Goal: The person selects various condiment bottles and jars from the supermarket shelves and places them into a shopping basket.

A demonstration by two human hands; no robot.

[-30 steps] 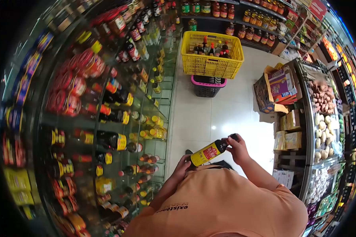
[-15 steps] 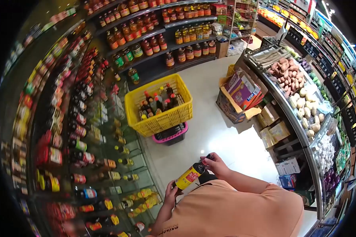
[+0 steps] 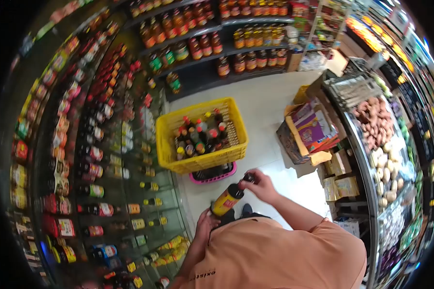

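Clock set on the dark bottle (image 3: 227,199), twelve at top of view. Shop aisle; pale, glossy tiled floor (image 3: 270,125), bright glare toward three. Dark rear shelving (image 3: 205,86) at twelve, stocked with bottles; glass-fronted shelving (image 3: 174,212) from eight to eleven; produce stand (image 3: 359,144) at two, with reddish tubers (image 3: 375,123) and paler ones (image 3: 386,173). Yellow crate (image 3: 207,161) at eleven, close to the shelving edge, over a dark basket with a pink rim (image 3: 216,179). Open floor runs between crate and cardboard carton (image 3: 319,158), the latter at two, against the stand. Bottle held tilted before the wearer's orange shirt (image 3: 275,245), clear of every shelf. Left hand (image 3: 206,225) curls round its base at seven; right hand (image 3: 260,187) closes on the black cap end at one. Bottle: smooth, cylindrical, narrowing to the neck, yellow-and-red label. Crate: rectangular plastic, perforated walls, bottles (image 3: 200,137) packed inside. Carton: boxy, flap bent outward; print too blurred to read.
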